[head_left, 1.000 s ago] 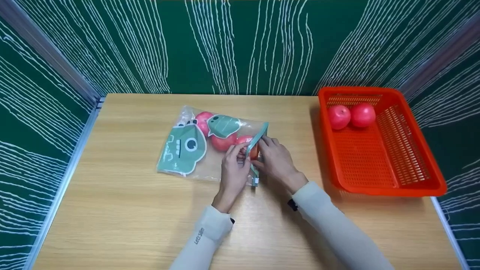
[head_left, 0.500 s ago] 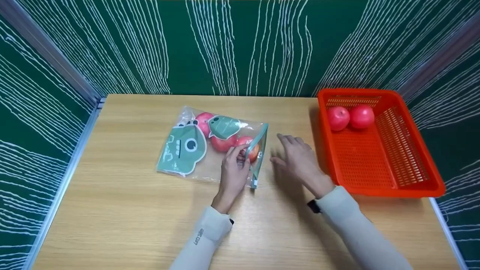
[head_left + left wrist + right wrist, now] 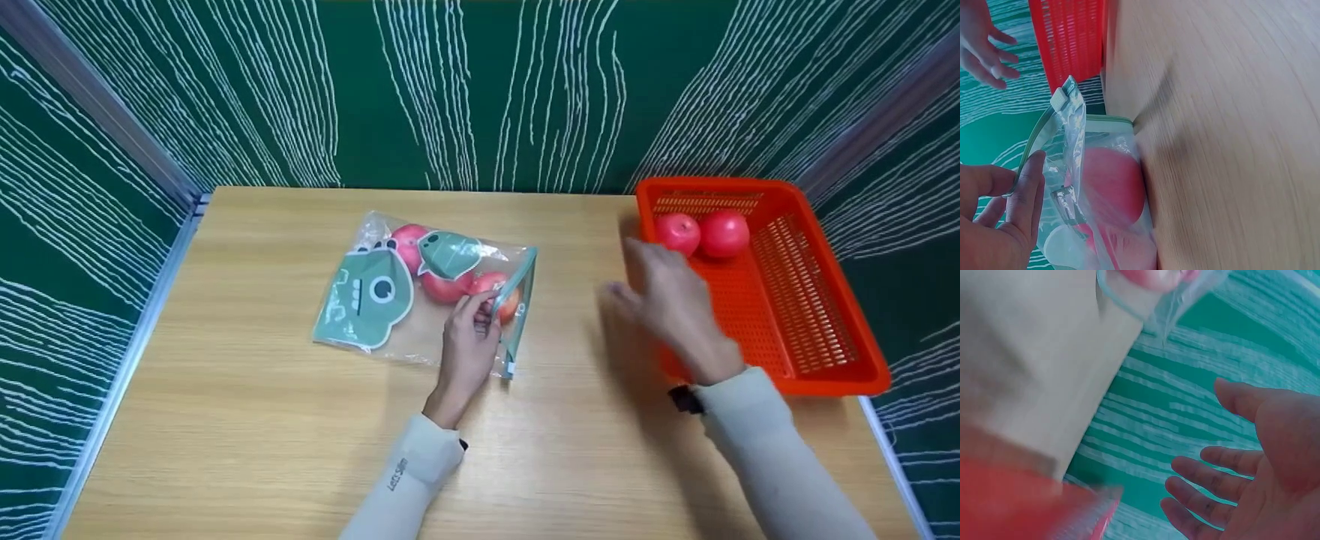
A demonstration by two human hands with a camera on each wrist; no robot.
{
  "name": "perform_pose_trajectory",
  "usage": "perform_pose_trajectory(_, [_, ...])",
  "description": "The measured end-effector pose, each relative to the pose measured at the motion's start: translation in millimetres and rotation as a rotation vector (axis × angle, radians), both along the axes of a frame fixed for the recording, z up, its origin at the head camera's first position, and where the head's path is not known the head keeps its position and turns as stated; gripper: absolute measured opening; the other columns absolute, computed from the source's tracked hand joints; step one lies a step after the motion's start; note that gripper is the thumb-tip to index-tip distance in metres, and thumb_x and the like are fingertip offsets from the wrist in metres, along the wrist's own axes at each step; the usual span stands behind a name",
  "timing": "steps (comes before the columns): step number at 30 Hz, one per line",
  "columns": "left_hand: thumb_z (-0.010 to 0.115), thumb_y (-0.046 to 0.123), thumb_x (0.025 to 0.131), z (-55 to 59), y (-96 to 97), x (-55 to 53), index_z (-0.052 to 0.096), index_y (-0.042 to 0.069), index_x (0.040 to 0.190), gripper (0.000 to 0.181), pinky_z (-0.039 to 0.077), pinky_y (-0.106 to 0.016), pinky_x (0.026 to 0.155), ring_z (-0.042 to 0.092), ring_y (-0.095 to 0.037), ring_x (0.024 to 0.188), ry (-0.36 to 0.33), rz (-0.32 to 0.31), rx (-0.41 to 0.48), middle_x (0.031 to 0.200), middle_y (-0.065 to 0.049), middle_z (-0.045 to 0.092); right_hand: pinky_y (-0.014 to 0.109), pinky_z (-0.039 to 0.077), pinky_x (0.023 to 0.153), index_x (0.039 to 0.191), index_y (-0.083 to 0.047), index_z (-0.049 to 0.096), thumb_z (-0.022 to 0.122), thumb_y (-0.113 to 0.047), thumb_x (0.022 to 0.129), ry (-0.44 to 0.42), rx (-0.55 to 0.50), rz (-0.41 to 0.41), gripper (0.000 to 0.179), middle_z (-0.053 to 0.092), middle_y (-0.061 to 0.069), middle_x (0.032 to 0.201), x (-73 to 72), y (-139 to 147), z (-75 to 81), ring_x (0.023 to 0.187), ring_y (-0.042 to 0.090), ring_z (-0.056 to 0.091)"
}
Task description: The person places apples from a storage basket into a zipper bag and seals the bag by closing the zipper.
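A clear zip bag [image 3: 420, 330] with green cartoon prints lies on the table, its mouth toward the right. Several round pink-red fruits, possibly pomegranates [image 3: 448, 286], show through its plastic. My left hand [image 3: 471, 341] pinches the green zip edge between thumb and fingers; in the left wrist view this edge [image 3: 1030, 143] is lifted and the mouth gapes. My right hand [image 3: 671, 304], blurred, hangs over the near left rim of the red basket [image 3: 765, 315] with nothing in it. In the right wrist view its fingers [image 3: 1207, 484] are spread and relaxed. Two more such fruits [image 3: 724, 233] sit in the basket.
The wooden table [image 3: 262, 442] has its back edge against a green wall [image 3: 480, 90] with white wavy lines. Similar panels stand at the left and right. The basket's raised rim stands at the table's right side.
My right hand has drawn out of the bag's mouth and moved right to the basket, leaving a fruit just inside the opening. My left hand stays on the zip edge.
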State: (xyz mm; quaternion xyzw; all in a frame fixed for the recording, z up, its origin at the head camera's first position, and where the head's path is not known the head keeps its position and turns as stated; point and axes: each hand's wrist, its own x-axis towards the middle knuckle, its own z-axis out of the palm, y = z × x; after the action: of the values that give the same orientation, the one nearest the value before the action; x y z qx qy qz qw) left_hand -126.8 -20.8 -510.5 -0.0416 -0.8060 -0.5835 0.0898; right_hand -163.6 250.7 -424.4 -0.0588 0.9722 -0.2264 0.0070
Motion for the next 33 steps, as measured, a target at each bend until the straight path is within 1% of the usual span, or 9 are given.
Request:
perform_pose_trajectory(3, [0.068,-0.015,0.091,0.6,-0.7,-0.2,0.067,-0.001,0.129,0.041,0.059,-0.028,0.085,0.064,-0.020,0.095,-0.021,-0.004,0.002,0.105,-0.009,0.062,0.070,0.051,0.100,0.162,-0.009,0.039,0.080,-0.025,0.095,0.006,0.003,-0.031,0.080,0.048,0.025,0.154,-7.6,17,7.7,0.129,0.045,0.048])
perform_pose_trajectory(5, [0.068,-0.016,0.091,0.6,-0.8,-0.6,0.067,-0.001,0.129,0.041,0.059,-0.029,0.085,0.065,-0.021,0.096,-0.024,-0.003,0.000,0.105,-0.010,0.062,0.071,0.053,0.096,0.163,-0.010,0.038,0.078,-0.025,0.096,0.001,0.002,-0.059,0.080,0.048,0.025,0.153,-12.9,30,11.9,0.127,0.046,0.049])
perform_pose_trajectory(8, [0.067,-0.016,0.091,0.8,-1.3,-0.7,0.068,-0.001,0.128,0.040,0.059,-0.029,0.085,0.065,-0.023,0.096,-0.023,0.000,-0.004,0.105,-0.010,0.062,0.071,0.055,0.092,0.164,-0.011,0.037,0.078,-0.023,0.096,-0.010,-0.023,-0.093,0.080,0.049,0.026,0.152,-20.6,46,14.2,0.125,0.046,0.051])
perform_pose_trajectory(10, [0.067,-0.016,0.090,0.8,-1.7,-0.8,0.068,-0.001,0.128,0.040,0.059,-0.029,0.084,0.065,-0.023,0.095,-0.018,0.001,-0.006,0.105,-0.010,0.062,0.071,0.055,0.092,0.163,-0.010,0.037,0.079,-0.021,0.095,-0.012,-0.040,-0.104,0.081,0.049,0.025,0.150,-25.1,56,12.7,0.124,0.046,0.051])
perform_pose_trajectory(14, [0.068,-0.016,0.090,1.2,-2.2,-0.9,0.068,-0.001,0.128,0.041,0.059,-0.028,0.084,0.065,-0.022,0.095,-0.016,-0.003,-0.010,0.105,-0.010,0.062,0.073,0.052,0.098,0.162,-0.008,0.038,0.082,-0.017,0.092,-0.012,-0.039,-0.100,0.083,0.048,0.025,0.150,-32.1,71,5.1,0.127,0.047,0.046])
perform_pose_trajectory(19, [0.069,-0.015,0.091,0.4,-2.7,-1.5,0.068,0.001,0.129,0.041,0.059,-0.028,0.085,0.064,-0.020,0.096,-0.025,-0.008,-0.014,0.107,-0.009,0.063,0.077,0.045,0.103,0.163,-0.007,0.036,0.079,-0.016,0.094,-0.033,-0.011,-0.090,0.082,0.045,0.027,0.150,-38.5,83,-3.3,0.129,0.050,0.040])
perform_pose_trajectory(23, [0.068,-0.016,0.090,-0.4,-2.8,-1.6,0.068,0.000,0.127,0.040,0.059,-0.027,0.083,0.065,-0.020,0.095,-0.018,-0.007,-0.004,0.106,-0.010,0.063,0.079,0.042,0.104,0.164,-0.005,0.034,0.078,-0.017,0.095,-0.067,-0.005,-0.093,0.083,0.043,0.030,0.151,-44.4,91,-6.1,0.128,0.052,0.039])
perform_pose_trajectory(27, [0.067,-0.017,0.090,-0.5,-2.7,-1.2,0.069,-0.001,0.124,0.038,0.058,-0.025,0.079,0.065,-0.022,0.092,-0.012,-0.004,0.012,0.104,-0.011,0.062,0.080,0.042,0.102,0.164,-0.003,0.030,0.080,-0.019,0.094,-0.095,-0.001,-0.092,0.087,0.042,0.032,0.151,-50.6,97,-7.7,0.126,0.054,0.040])
perform_pose_trajectory(33, [0.067,-0.015,0.091,-0.6,-3.1,-1.2,0.068,0.001,0.127,0.039,0.058,-0.025,0.080,0.063,-0.019,0.094,-0.035,-0.014,0.004,0.106,-0.009,0.061,0.080,0.044,0.101,0.164,-0.005,0.032,0.083,-0.023,0.091,-0.140,-0.013,-0.084,0.091,0.043,0.030,0.148,-59.3,104,-11.4,0.123,0.053,0.043])
